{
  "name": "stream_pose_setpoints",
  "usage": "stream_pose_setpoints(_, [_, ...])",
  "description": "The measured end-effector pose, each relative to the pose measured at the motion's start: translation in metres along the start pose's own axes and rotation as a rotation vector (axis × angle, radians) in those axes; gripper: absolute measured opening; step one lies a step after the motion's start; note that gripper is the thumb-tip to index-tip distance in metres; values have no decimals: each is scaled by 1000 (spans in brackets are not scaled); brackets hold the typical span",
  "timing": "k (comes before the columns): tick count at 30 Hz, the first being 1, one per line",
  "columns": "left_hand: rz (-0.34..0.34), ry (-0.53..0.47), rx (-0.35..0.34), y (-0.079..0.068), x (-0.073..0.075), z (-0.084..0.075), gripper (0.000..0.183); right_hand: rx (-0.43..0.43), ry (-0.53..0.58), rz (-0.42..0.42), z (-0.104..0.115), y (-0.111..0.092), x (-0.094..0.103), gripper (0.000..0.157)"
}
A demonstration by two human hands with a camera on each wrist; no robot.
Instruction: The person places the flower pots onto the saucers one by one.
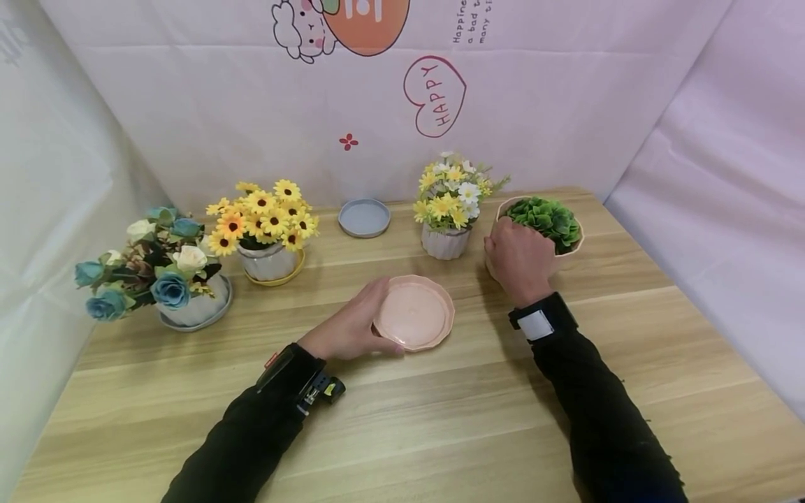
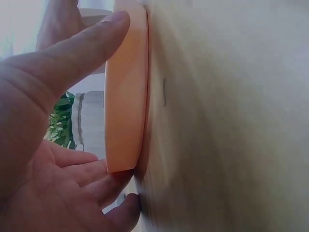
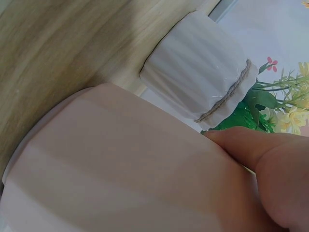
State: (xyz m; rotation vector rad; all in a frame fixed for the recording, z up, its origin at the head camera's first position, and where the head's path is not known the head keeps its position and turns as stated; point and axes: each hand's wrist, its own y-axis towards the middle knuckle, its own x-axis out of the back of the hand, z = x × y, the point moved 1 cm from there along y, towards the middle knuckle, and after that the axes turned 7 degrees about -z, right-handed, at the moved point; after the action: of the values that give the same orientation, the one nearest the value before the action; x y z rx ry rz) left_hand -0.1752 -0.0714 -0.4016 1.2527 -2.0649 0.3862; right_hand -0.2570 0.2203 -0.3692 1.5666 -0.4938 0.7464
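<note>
In the head view my left hand holds a pink plant saucer by its left edge. The left wrist view has the thumb over the near side of the saucer and fingers at its far side, with the saucer low against the wood. At the right, my right hand grips the left rim of a pale pink flowerpot holding a leafy green plant. Up close, the right wrist view has the thumb at the rim of this flowerpot; the fingers are hidden.
A white pot with yellow and white daisies stands left of the right hand. Farther left are a grey saucer, yellow flowers potted on a yellow saucer, and blue and cream roses potted on a grey saucer. A printed cloth hangs behind.
</note>
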Motion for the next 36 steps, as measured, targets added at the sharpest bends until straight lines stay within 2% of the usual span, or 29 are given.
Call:
stream_pose_setpoints(6, [16,0,22,-10,1,0,125,0,-3,1,0,0,1,36])
stream_pose_setpoints(14, [13,-4,-9,-22,6,0,121,10,19,1,0,-1,1,38])
stream_pose_setpoints(24, [-2,-50,-62,-23,4,2,116,29,64,28,-3,-3,9,43])
stream_pose_setpoints(36, [19,-18,5,-24,4,2,123,81,102,84,8,-4,35,43])
